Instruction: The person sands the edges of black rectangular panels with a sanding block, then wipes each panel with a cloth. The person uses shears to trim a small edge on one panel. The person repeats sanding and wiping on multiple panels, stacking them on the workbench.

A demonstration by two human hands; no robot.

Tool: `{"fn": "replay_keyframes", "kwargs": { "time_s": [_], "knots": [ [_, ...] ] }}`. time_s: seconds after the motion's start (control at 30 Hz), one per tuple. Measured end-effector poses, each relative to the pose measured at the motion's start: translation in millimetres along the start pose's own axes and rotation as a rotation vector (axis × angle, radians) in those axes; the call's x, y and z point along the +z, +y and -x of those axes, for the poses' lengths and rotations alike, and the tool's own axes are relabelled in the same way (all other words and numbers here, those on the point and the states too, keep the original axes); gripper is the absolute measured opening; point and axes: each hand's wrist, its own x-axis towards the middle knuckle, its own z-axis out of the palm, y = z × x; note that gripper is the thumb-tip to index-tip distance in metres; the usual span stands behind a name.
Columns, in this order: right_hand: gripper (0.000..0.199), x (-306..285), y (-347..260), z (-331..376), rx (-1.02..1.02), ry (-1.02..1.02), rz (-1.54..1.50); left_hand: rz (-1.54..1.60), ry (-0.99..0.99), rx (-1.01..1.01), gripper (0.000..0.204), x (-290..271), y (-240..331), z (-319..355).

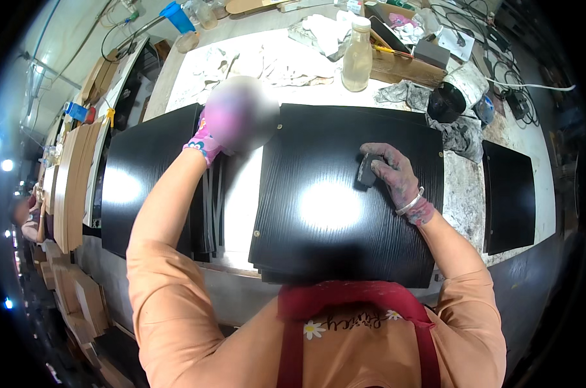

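My right hand (pixel 398 174), in a stained pinkish-grey glove, closes its fingers around a small dark block (pixel 366 171) that looks like a sponge or sanding block. It is over the right part of a glossy black wood-grain panel (pixel 293 168), which lies on top of other panels. Beyond that panel's far left corner is my left hand (pixel 225 119) in a pink patterned glove. A blurred patch covers its fingers, so their pose and anything in them are hidden. To the left lies another stack of black panels (pixel 147 174).
A bottle of cloudy liquid (pixel 357 58) stands behind the panel, near a cardboard box (pixel 406 68) of odds and ends. Dirty rags (pixel 461 136) and a black cup (pixel 446 102) sit at the right. Farther right lies another black panel (pixel 509 197). Someone else (pixel 34 223) is at far left.
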Motion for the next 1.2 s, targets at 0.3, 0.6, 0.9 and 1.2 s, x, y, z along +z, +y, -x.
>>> {"fn": "replay_keyframes", "kwargs": {
  "time_s": [0.3, 0.6, 0.9, 1.2],
  "knots": [
    [0.038, 0, -7, 0, -0.03, 0.0, 0.088, 0.208, -0.094, -0.31, 0.04, 21, 37, -25],
    [0.038, -1, -6, -3, -0.035, -0.008, 0.105, -0.054, 0.126, -0.103, 0.025, 79, -5, -24],
    [0.038, 2, -5, -2, -0.027, 0.016, 0.106, 0.406, 0.35, -0.063, 0.035, 73, 6, -29],
    [0.037, 1, 0, 0, 0.006, 0.036, 0.07, 0.295, 0.103, -0.298, 0.04, 97, -17, -38]
  ]
}}
